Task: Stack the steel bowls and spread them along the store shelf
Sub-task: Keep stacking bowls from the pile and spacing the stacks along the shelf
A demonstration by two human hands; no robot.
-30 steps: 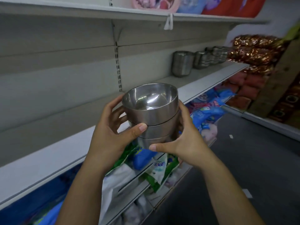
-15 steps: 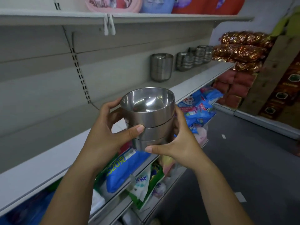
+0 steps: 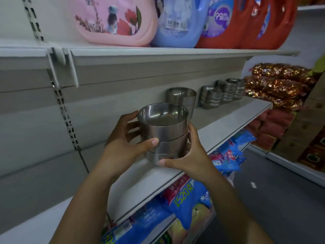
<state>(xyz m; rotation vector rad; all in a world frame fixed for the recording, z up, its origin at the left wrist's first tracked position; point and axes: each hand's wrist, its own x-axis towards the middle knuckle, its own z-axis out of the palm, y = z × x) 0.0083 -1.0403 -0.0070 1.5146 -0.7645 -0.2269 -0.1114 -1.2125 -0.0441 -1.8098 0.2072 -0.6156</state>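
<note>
A stack of three nested steel bowls (image 3: 165, 134) hangs in mid-air over the white middle shelf (image 3: 226, 124). My left hand (image 3: 126, 141) grips its left side, thumb across the front. My right hand (image 3: 190, 155) grips the right side and bottom, thumb under the lowest bowl. Just behind it another bowl stack (image 3: 182, 97) stands on the shelf. Further right along the same shelf stand more steel bowl stacks (image 3: 211, 100), (image 3: 231, 90).
Detergent jugs in pink (image 3: 116, 22), blue (image 3: 177, 23) and red (image 3: 233, 23) fill the shelf above. Blue packets (image 3: 190, 196) lie on the lower shelf. Gold-foil bags (image 3: 276, 85) pile up at the shelf's right end. The grey aisle floor (image 3: 281, 199) runs to the right.
Both hands have carried the bowl stack up and toward the shelf, closer to the stack standing there. My view has swung upward, bringing the detergent jugs into sight.
</note>
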